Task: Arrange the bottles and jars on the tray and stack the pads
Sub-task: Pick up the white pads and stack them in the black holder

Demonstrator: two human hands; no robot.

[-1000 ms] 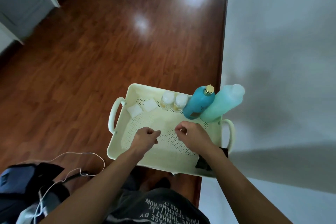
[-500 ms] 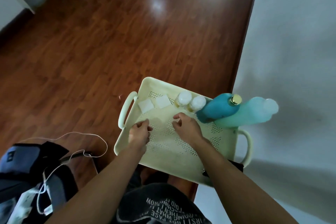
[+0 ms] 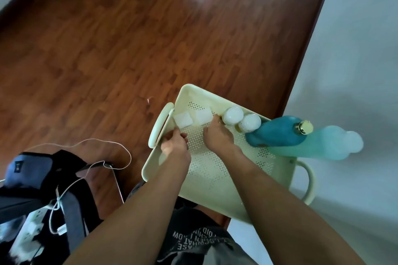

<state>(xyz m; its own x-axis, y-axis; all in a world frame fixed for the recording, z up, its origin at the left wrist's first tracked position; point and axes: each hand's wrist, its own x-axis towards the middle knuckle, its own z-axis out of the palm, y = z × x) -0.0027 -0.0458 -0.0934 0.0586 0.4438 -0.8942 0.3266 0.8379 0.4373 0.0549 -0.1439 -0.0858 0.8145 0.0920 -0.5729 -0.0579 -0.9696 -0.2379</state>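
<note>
Gleaming wooden floor (image 3: 120, 54) under tray (image 3: 215, 187)

Both hands extended forward, left (image 3: 174, 143) curled, right (image 3: 216, 137) fingertips reaching.

Head camera, looking steeply down and forward

One wide-angle view from the person's head, close over the tray (image 3: 217, 198), which sits at about 5 o'clock of centre; both forearms enter from 6 o'clock, wooden floor (image 3: 107, 49) fills 9 to 12 o'clock.
</note>
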